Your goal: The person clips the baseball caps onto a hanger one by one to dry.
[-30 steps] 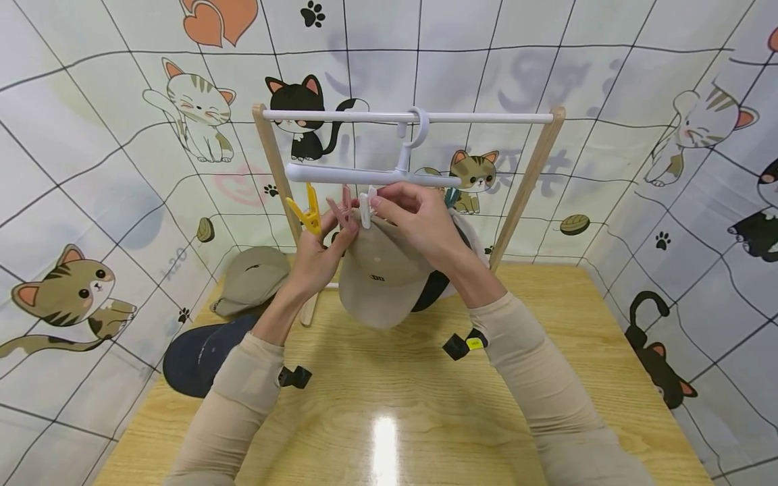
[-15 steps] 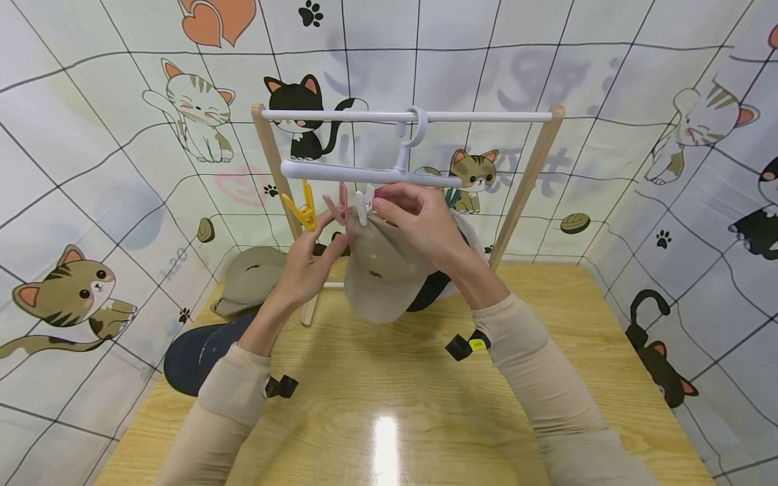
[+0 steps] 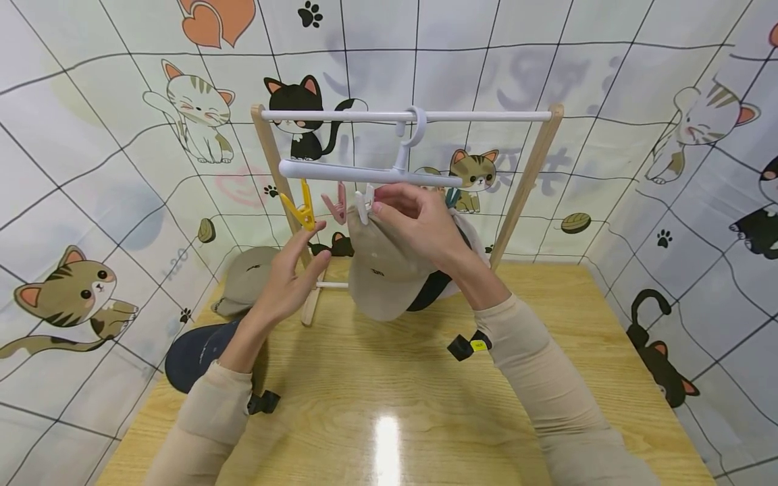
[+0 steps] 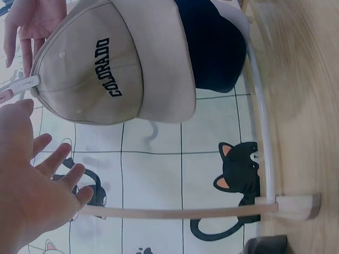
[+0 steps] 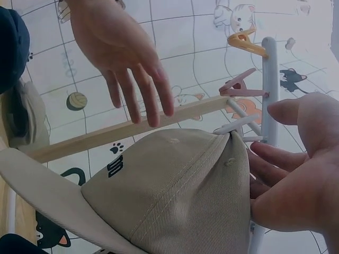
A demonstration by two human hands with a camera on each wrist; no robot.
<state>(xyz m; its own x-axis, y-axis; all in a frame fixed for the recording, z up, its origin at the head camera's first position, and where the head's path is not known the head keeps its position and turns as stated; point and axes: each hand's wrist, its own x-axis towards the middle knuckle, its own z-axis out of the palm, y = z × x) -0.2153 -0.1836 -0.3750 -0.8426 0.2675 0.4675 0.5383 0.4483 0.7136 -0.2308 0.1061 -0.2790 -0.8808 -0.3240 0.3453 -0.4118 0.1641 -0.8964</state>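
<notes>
A beige baseball cap [image 4: 90, 63] with COLORADO lettering hangs crown up from a white clip [image 3: 365, 204] below the white hanger [image 3: 346, 173]. My right hand [image 3: 425, 219] is beside that clip. In the right wrist view its thumb stands apart from the clip, and its loosely bent fingers [image 5: 278, 161] lie along the cap's far side, partly hidden. My left hand [image 3: 286, 277] is away from the cap, fingers spread and holding nothing, its fingertips just below a yellow clip [image 3: 302, 208]. Between yellow and white hangs a pink clip [image 3: 337, 202].
A wooden rack [image 3: 527, 182] with a white rail [image 3: 486, 117] carries the hanger. A black cap [image 3: 428, 291] hangs behind the beige one, with a whitish cap beyond. On the table [image 3: 340, 405], a navy cap [image 3: 193, 354] and an olive cap [image 3: 246, 277] lie at the left.
My left hand has let go beside the pink clip and drawn back left and down. The beige cap has swung slightly right. My right hand has hardly moved.
</notes>
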